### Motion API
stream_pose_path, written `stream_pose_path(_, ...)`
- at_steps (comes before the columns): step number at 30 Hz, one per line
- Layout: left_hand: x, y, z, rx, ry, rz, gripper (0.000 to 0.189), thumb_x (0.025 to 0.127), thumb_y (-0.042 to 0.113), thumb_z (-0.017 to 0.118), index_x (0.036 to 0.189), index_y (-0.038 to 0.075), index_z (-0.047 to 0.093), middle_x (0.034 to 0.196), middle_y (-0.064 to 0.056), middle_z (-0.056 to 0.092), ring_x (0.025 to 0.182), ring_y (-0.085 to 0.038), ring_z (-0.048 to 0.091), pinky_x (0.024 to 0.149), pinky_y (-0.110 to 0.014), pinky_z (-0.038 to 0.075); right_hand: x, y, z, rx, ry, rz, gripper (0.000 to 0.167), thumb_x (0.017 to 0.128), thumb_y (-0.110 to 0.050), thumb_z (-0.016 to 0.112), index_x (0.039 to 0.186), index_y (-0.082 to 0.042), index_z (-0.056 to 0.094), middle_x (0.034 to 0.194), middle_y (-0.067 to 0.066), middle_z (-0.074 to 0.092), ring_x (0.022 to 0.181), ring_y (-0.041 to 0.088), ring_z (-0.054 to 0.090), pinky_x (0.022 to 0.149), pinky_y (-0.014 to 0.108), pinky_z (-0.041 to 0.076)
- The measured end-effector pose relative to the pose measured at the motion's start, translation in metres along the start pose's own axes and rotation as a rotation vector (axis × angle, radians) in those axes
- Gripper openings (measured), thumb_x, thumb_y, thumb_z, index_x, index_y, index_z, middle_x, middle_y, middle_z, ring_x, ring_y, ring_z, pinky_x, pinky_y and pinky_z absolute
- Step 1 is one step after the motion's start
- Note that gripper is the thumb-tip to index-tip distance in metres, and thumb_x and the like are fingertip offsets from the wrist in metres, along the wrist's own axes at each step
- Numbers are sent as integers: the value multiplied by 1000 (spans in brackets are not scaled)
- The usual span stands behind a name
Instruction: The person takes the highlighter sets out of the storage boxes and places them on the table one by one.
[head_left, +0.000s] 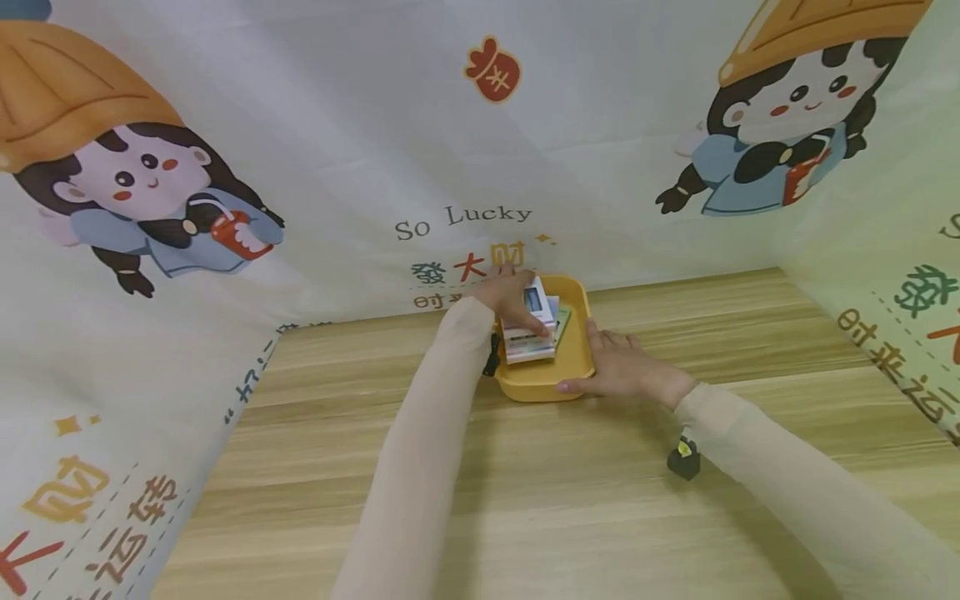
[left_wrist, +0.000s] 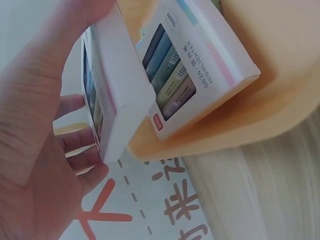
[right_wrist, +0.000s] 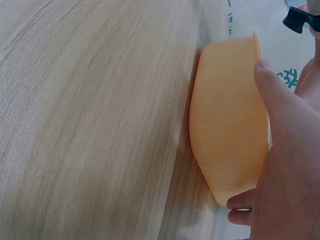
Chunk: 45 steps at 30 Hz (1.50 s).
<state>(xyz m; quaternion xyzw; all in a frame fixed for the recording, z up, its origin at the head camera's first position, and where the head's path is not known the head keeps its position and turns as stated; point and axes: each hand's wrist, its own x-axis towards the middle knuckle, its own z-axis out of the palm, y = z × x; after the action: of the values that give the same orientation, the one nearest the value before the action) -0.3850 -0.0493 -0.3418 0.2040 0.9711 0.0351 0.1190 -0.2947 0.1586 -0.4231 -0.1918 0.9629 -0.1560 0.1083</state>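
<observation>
My left hand (head_left: 504,296) grips a white highlighter box (left_wrist: 125,75) at the left side of a yellow plastic tray (head_left: 576,342), thumb on one edge and fingers behind. The box is tilted, with its window turned toward the fingers in the left wrist view. Another highlighter box (left_wrist: 215,65), its window showing pastel highlighters, leans inside the tray. Something flat and light green (head_left: 563,323) lies beneath the boxes, mostly covered. Against the tray's right side rests my right hand (head_left: 626,371), fingers extended along the wall and thumb at the near corner of the rim.
The tray sits on a wood-grain table (head_left: 600,508), near its back edge. A printed white cloth (head_left: 337,142) hangs behind and along both sides. Black wrist-worn pieces show by the left wrist and below the right wrist (head_left: 684,460).
</observation>
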Motion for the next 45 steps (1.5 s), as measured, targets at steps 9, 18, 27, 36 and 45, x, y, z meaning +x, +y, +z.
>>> stream_pose_path(9,-3,0,-3,44,-13,3,115,67,70,78,157,23,25,163,-15,21,152,-34,20,118,-58,34,1,2,-1,-8,11,-2,127,82,-81,49,154,10,-1,159,32,21,148,48,24,120,70,14)
stream_pose_path(18,-11,-5,-7,72,-21,-21,121,63,74,78,158,23,23,165,-15,17,152,-34,20,115,-62,35,1,1,-1,-4,7,-3,125,83,-80,49,154,10,-3,160,31,20,148,48,23,120,70,13)
stream_pose_path(27,-21,-13,-11,132,0,17,121,62,72,79,156,16,27,142,-15,38,124,-27,43,106,-47,49,-1,1,-1,-12,9,-17,126,83,-81,48,154,11,-2,160,29,21,148,48,25,119,70,16)
stream_pose_path(36,-34,-17,-15,157,-27,-26,122,63,73,78,154,8,30,152,-18,31,133,-31,37,107,-52,48,0,-2,-2,-5,-1,-19,128,82,-83,46,154,11,-3,160,31,20,148,49,23,119,71,14)
stream_pose_path(45,-42,-21,-15,69,-57,-66,124,66,68,80,157,7,22,166,-20,10,154,-38,14,123,-57,24,-2,-4,-4,-10,-6,-22,126,83,-81,47,153,12,-2,160,31,21,147,50,24,120,69,16)
